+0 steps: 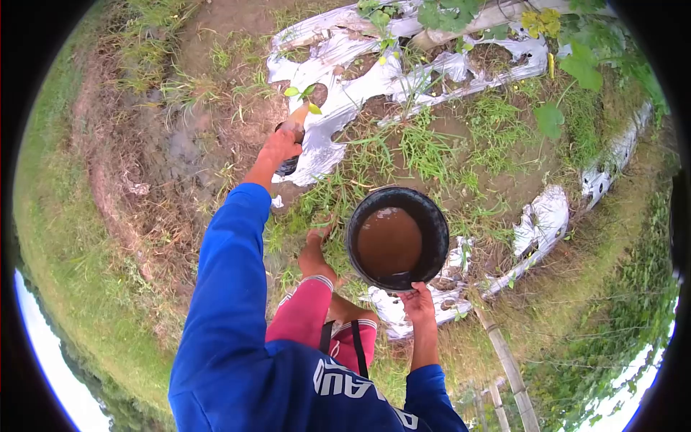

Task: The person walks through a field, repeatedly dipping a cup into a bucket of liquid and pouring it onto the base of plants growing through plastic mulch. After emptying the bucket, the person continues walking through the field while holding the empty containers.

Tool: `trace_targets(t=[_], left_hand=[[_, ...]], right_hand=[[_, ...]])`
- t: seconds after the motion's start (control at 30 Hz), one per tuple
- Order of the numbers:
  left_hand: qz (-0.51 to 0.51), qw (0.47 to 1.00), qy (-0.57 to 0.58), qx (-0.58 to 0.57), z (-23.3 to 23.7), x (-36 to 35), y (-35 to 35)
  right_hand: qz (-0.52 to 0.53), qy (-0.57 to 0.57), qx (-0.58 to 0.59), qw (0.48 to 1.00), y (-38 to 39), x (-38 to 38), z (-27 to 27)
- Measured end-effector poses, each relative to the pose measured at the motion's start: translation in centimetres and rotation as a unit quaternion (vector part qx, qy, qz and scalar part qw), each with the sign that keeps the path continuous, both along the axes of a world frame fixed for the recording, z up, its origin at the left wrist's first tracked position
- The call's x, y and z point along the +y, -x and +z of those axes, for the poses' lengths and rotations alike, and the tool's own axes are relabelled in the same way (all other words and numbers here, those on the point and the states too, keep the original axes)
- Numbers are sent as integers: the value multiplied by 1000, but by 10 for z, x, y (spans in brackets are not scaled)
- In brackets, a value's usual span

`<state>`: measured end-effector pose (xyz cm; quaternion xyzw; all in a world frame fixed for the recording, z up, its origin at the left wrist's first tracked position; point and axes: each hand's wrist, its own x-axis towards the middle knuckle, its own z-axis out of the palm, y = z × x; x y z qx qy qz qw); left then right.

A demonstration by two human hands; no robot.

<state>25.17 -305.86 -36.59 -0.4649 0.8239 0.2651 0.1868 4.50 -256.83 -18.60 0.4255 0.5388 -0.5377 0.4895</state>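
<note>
Two bare hands are at work, each closed on a container. The left hand [279,149], at the end of an outstretched blue sleeve [234,248], is wrapped around a small dark cup [288,165]. The cup seems tipped away from the person, since brown water [299,115] runs from its far end towards a leafy seedling [308,92] at a gap in the white plastic sheeting [345,93]. The long reach probably serves to bring the mouth close to the plant, so that the water lands by the stem.

The right hand [419,300] grasps the near rim of a round black bucket [439,241], thumb and fingers pinching the edge. The bucket hangs in front of the body, just beside the shorts [302,317], with muddy water [389,241] inside; held almost upright, it is likely to spill little, and it is within easy reach of the cup. Whether anything below helps to bear its weight, I cannot tell.

Underfoot, the soil [252,43] is damp, with tufts of grass [432,151] and torn strips of sheeting lying over it. A bare foot [319,234] stands among the weeds. Broad green leaves [581,66] hang at the upper right, and a wooden pole [509,363] slants through the lower right, near wires and dense greenery.
</note>
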Motion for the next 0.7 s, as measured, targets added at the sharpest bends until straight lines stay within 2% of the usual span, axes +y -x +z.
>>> trace_targets(t=[0.03,0.07,0.17,0.33,0.4,0.5,0.6,0.63,0.7], left_hand=[[-49,999,4,18,-8,-2,-8],[-49,999,5,16,-15,-2,-16],[-110,994,18,10,7,8,-22],[7,993,35,110,81,38,-3],[5,986,34,161,95,39,15],[17,991,-17,131,108,31,57],[1,992,0,123,102,14,102],[-2,990,21,141,78,8,113],[-33,996,-13,79,75,-4,141]], right_hand=[[9,-4,3,1000,6,2,2],[9,-3,2,1000,12,3,5],[7,2,4,1000,34,10,11],[17,8,10,1000,70,19,16],[13,19,18,1000,84,19,18],[-7,24,21,999,101,20,13],[-25,51,19,998,131,11,-8],[-33,40,34,998,140,7,-12],[-57,27,36,997,144,21,-13]])
